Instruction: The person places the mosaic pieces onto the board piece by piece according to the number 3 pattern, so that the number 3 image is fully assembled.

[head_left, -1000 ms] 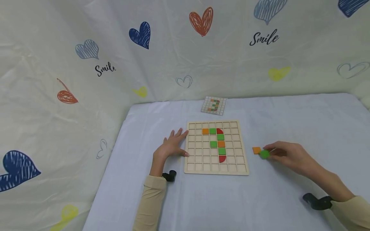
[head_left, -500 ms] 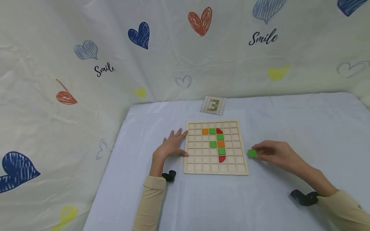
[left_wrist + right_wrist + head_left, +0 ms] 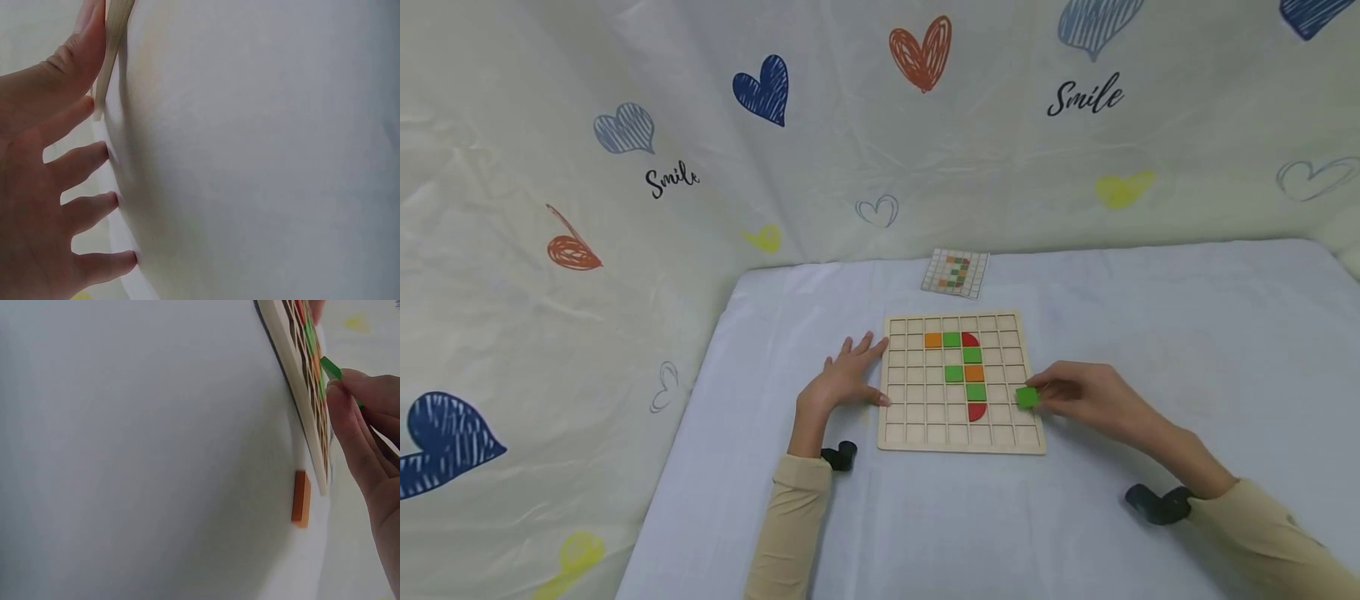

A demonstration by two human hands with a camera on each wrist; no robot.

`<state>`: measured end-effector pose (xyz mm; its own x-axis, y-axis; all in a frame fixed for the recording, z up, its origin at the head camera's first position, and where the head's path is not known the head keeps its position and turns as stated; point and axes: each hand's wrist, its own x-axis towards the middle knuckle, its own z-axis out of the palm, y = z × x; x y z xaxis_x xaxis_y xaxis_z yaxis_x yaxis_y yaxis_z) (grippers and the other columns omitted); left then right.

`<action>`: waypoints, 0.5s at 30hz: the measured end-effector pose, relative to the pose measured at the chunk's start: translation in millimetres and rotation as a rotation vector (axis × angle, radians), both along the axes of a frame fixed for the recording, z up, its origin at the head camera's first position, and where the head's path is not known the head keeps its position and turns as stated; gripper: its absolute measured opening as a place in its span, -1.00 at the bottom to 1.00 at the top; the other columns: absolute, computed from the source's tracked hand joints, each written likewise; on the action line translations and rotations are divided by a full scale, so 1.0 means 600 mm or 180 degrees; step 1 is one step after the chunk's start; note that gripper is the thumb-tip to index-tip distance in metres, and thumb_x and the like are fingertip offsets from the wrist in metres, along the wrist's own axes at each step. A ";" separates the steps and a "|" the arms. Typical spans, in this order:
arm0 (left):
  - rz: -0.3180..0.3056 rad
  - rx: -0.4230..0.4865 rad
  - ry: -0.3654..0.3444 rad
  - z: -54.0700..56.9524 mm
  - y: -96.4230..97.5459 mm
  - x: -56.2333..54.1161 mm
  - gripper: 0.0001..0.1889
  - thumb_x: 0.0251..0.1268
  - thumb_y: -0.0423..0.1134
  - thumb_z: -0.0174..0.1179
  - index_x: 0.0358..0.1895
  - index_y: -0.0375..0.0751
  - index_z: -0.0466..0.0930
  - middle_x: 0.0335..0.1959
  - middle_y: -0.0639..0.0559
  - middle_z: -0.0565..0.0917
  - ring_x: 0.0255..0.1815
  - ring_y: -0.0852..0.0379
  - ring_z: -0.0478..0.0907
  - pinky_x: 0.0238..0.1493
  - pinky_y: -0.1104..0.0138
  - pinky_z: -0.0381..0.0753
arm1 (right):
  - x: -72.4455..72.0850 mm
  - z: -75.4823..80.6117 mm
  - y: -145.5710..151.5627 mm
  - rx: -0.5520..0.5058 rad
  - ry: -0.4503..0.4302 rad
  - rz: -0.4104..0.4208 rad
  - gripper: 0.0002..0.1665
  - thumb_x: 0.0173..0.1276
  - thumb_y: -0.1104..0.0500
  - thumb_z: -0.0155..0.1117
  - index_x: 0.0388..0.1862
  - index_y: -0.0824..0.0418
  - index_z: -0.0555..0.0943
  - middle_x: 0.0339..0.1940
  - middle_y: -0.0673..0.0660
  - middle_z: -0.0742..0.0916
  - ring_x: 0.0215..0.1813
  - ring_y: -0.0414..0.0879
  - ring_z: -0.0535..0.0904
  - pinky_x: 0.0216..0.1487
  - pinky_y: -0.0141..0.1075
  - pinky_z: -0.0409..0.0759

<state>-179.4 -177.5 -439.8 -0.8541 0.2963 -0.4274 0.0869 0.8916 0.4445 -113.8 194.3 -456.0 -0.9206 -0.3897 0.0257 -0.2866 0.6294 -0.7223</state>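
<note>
My right hand (image 3: 1090,398) pinches a green square tile (image 3: 1027,397) between thumb and fingers, over the right edge of a wooden grid board (image 3: 917,429). In the right wrist view, the tile shows edge-on at the fingertips. My left hand (image 3: 841,379) lies with fingers spread, its thumb and a fingertip touching the board's left edge. Green tiles (image 3: 952,340), orange tiles (image 3: 973,373) and two red rounded tiles (image 3: 977,412) sit in the board's cells. An orange square tile (image 3: 301,499) lies on the cloth by the board; in the head view my right hand hides it.
Behind the board lies a printed card (image 3: 955,273) with a coloured grid pattern. A white cloth (image 3: 925,525) covers the table. A curtain (image 3: 820,167) with printed hearts hangs at the back and left. Both wrists carry a black camera (image 3: 1157,504).
My right hand has moved left with the green tile, from beside the orange tile to over the board's right edge. The orange tile has become hidden in the head view. My left hand stays put.
</note>
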 end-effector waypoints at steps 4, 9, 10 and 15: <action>-0.0002 0.0003 -0.0008 -0.001 -0.001 -0.001 0.12 0.08 -0.10 0.57 0.68 0.08 0.04 0.73 -0.03 -0.11 0.73 -0.23 -0.34 0.60 -0.33 -0.22 | -0.004 0.001 -0.017 -0.0103 -0.0095 0.0074 -0.64 0.18 0.29 0.58 -0.02 0.25 0.77 -0.21 0.01 0.82 -0.29 -0.32 0.66 -0.21 -0.47 0.68; -0.0037 0.0024 -0.0013 -0.001 -0.001 -0.002 0.11 0.10 -0.10 0.56 0.68 0.08 0.04 0.73 -0.03 -0.11 0.73 -0.24 -0.35 0.59 -0.33 -0.22 | -0.008 -0.002 -0.040 -0.0229 -0.0264 0.0142 -0.64 0.18 0.25 0.59 -0.02 0.26 0.77 -0.20 0.03 0.82 -0.28 -0.30 0.68 -0.19 -0.46 0.69; -0.0042 0.0022 -0.0017 -0.001 -0.001 -0.001 0.10 0.10 -0.10 0.56 0.68 0.07 0.04 0.73 -0.03 -0.11 0.73 -0.24 -0.34 0.60 -0.33 -0.22 | -0.009 -0.002 -0.045 -0.0235 -0.0271 0.0164 -0.64 0.18 0.24 0.59 -0.02 0.25 0.77 -0.20 0.03 0.82 -0.27 -0.29 0.68 -0.18 -0.46 0.68; -0.0050 -0.0017 -0.0024 -0.001 -0.001 -0.001 0.10 0.12 -0.10 0.56 0.68 0.07 0.04 0.73 -0.04 -0.11 0.73 -0.25 -0.34 0.60 -0.33 -0.20 | -0.015 -0.004 -0.070 -0.0187 -0.0175 0.0284 -0.65 0.18 0.22 0.60 -0.05 0.25 0.78 -0.22 0.01 0.81 -0.28 -0.28 0.61 -0.21 -0.44 0.65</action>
<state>-180.2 -178.0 -440.5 -0.8462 0.3073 -0.4353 0.0976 0.8925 0.4404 -123.0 152.5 -458.1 -0.8830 -0.4694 0.0013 -0.2985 0.5594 -0.7733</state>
